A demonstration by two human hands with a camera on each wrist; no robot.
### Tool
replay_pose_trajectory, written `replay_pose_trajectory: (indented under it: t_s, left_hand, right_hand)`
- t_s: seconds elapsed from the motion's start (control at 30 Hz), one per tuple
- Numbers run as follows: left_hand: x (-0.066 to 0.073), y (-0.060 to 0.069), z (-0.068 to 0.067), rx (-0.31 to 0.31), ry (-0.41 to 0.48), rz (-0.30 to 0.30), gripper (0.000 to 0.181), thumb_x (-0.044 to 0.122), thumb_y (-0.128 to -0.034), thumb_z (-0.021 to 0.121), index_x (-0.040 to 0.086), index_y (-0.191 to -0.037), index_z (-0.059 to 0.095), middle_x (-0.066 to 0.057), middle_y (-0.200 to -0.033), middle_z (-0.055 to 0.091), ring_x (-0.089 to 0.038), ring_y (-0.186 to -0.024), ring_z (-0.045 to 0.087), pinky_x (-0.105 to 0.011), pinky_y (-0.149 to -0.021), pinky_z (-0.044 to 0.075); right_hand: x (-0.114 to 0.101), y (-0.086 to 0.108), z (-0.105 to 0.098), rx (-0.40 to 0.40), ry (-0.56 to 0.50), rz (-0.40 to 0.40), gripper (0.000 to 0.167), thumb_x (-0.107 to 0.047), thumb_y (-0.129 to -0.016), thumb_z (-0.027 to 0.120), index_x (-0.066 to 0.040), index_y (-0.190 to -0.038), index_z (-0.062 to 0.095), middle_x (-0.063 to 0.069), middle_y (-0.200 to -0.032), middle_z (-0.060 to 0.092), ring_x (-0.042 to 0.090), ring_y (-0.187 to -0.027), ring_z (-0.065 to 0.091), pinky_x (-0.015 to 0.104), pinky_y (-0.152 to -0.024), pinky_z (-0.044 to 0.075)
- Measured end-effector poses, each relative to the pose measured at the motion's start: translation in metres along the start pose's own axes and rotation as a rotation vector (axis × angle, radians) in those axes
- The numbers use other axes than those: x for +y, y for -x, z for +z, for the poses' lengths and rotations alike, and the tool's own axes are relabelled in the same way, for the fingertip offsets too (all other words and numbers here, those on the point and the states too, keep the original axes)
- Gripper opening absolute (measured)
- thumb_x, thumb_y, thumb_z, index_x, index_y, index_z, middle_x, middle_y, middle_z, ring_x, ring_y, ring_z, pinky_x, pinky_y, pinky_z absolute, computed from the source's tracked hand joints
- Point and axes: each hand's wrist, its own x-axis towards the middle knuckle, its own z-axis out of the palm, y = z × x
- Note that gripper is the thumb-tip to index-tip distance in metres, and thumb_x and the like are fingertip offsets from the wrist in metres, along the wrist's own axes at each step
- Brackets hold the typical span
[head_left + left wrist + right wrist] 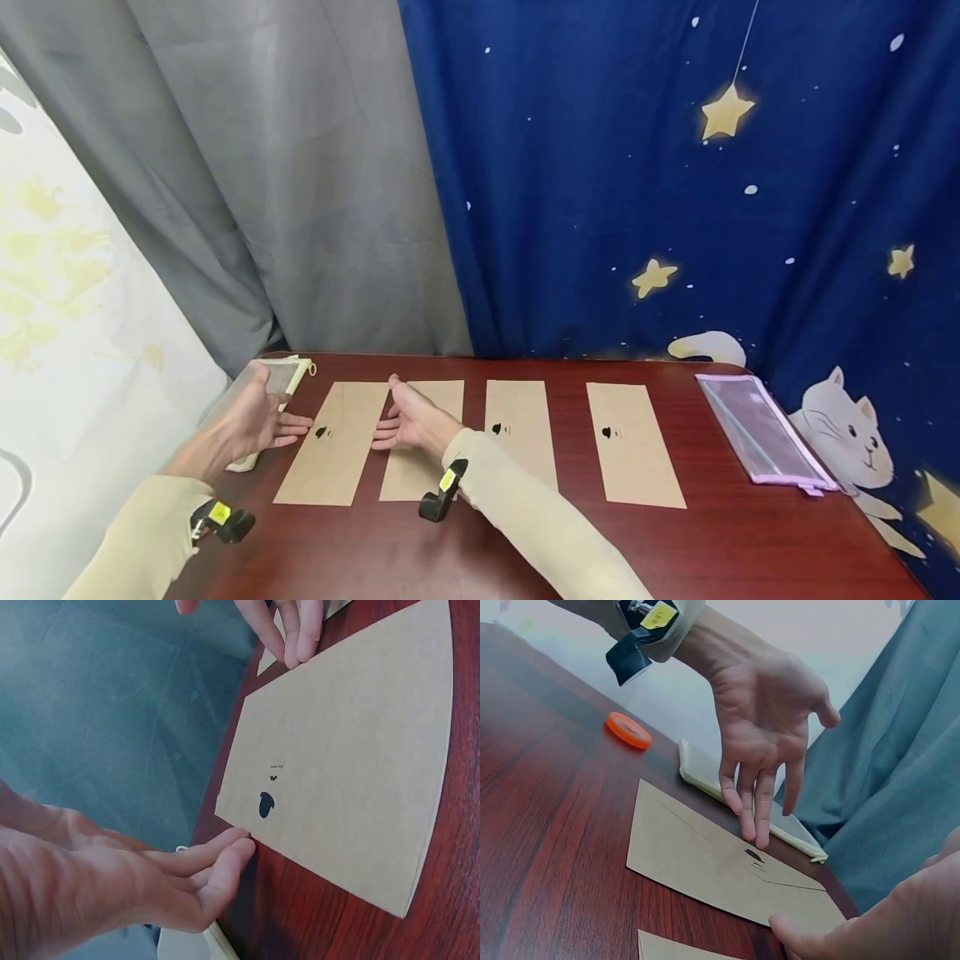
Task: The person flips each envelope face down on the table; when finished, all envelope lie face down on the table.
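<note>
Left hand (255, 421), fingers extended, holding nothing, sits at 9 o'clock of the leftmost brown paper rectangle (330, 462); right hand (416, 423), likewise empty, at 3. Long axis: 1-to-7 o'clock.

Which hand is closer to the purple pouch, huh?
Right. The right hand is at the right edge of the leftmost brown card, left of the purple pouch. The left hand is farther away, at that card's left edge.
</note>
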Motion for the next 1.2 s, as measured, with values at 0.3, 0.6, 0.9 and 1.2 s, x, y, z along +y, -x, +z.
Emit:
replay_pose_trajectory:
  t_s: [0.3, 0.6, 0.9, 1.2]
  left_hand:
    - [0.007, -0.009, 0.006, 0.027, 0.013, -0.06, 0.12, 0.087, -0.0696, -0.026, -0.003, -0.15, -0.031, -0.042, -0.16, 0.001, -0.05, -0.151, 0.008, -0.035, -0.103, 0.039]
    - [0.015, -0.012, 0.014, 0.044, -0.008, -0.033, 0.111, 0.075, -0.0854, -0.021, -0.012, -0.154, -0.013, -0.041, -0.159, 0.008, -0.048, -0.146, 0.027, -0.037, -0.106, 0.041]
    - [0.031, -0.007, 0.023, 0.181, -0.078, 0.126, 0.039, 0.007, -0.109, 0.03, -0.02, -0.135, 0.039, 0.003, -0.096, 0.064, -0.003, -0.087, 0.063, -0.018, -0.082, 0.058]
    - [0.033, 0.001, 0.022, 0.243, 0.032, 0.208, 0.024, -0.005, -0.1, 0.052, 0.0, -0.113, 0.071, 0.012, -0.084, 0.073, 0.002, -0.079, 0.067, -0.015, -0.071, 0.059]
  right_hand:
    - [0.007, 0.0, 0.007, 0.057, 0.07, -0.051, 0.066, -0.03, -0.105, 0.047, 0.023, -0.142, 0.032, 0.037, -0.143, 0.039, 0.053, -0.141, 0.036, 0.067, -0.115, 0.038]
    - [0.005, 0.01, 0.008, 0.104, 0.206, -0.256, 0.054, -0.002, -0.097, 0.046, 0.005, -0.149, 0.035, 0.03, -0.144, 0.043, 0.044, -0.131, 0.048, 0.06, -0.101, 0.054]
    - [-0.003, 0.026, 0.007, 0.28, 0.56, -0.558, 0.035, -0.002, -0.093, 0.067, 0.004, -0.127, 0.067, 0.015, -0.12, 0.07, 0.025, -0.083, 0.077, 0.032, -0.087, 0.063]
    - [-0.003, 0.029, 0.01, 0.294, 0.531, -0.602, 0.031, -0.001, -0.091, 0.07, 0.001, -0.122, 0.071, 0.007, -0.102, 0.074, 0.023, -0.08, 0.077, 0.028, -0.084, 0.062]
